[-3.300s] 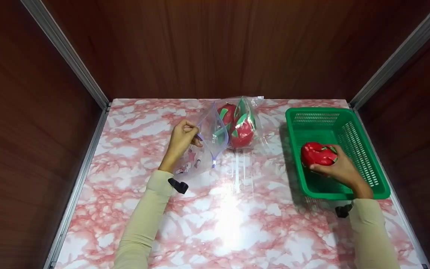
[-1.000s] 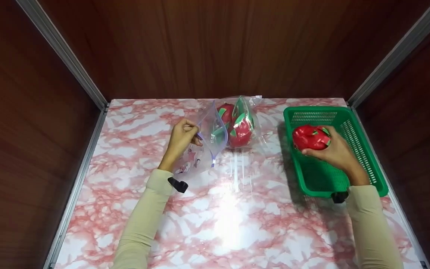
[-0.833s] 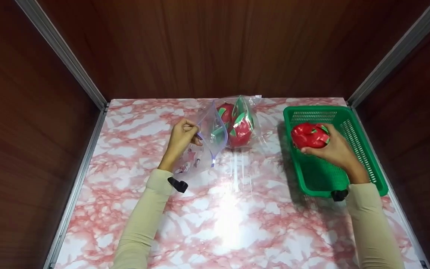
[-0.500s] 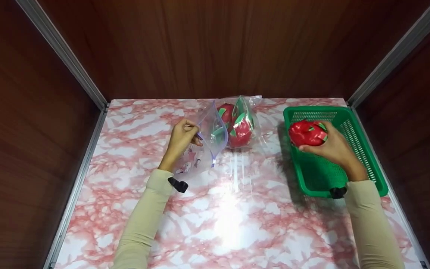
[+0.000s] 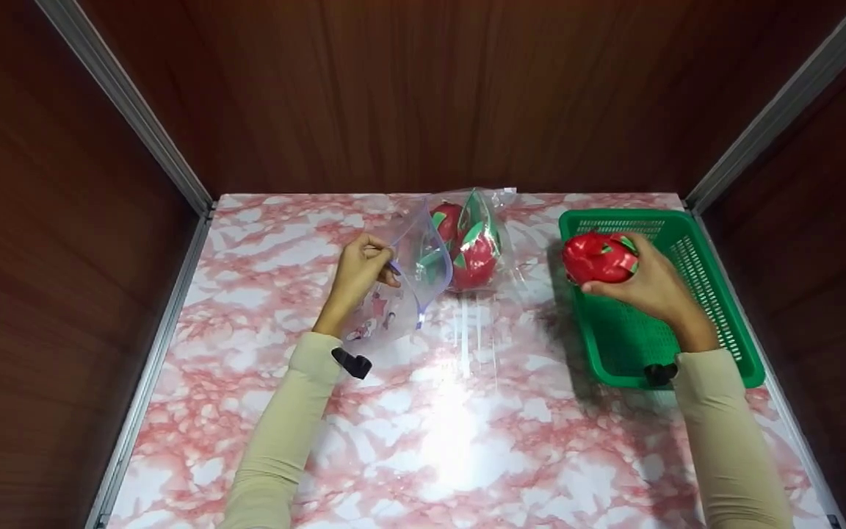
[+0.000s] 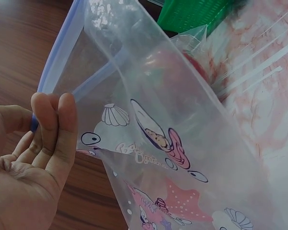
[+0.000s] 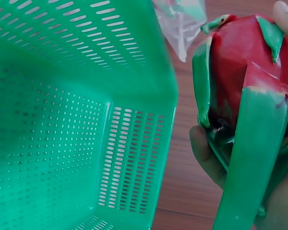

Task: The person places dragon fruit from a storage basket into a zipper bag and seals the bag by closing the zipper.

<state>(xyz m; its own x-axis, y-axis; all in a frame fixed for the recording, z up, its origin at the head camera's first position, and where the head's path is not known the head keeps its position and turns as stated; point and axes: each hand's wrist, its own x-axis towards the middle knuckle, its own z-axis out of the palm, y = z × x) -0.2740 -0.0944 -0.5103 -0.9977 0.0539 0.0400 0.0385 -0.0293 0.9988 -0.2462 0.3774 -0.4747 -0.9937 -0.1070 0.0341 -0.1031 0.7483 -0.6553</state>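
Note:
With thumb and fingers, my left hand (image 5: 360,275) pinches the purple zip edge of a clear zip bag (image 5: 401,308). Its mouth gapes toward the right, and pink shell and starfish prints show on the plastic in the left wrist view. My right hand (image 5: 654,290) grips a red dragon fruit (image 5: 599,257) with green leaf tips, wrapped from the side with the thumb below. That fruit is over the left rim of the green basket (image 5: 584,345). In the right wrist view, the basket's slotted wall (image 7: 134,158) stands beside the fruit.
Behind the held bag, another clear bag (image 5: 511,272) with red-and-green dragon fruit (image 5: 476,261) inside lies on the pink marbled table (image 5: 247,441). Dark wooden panels (image 5: 430,95) enclose the back and both sides.
My right hand has raised the dragon fruit from inside the basket and carried it away from me and leftward to the rim. The left hand keeps its pinch on the bag, almost still.

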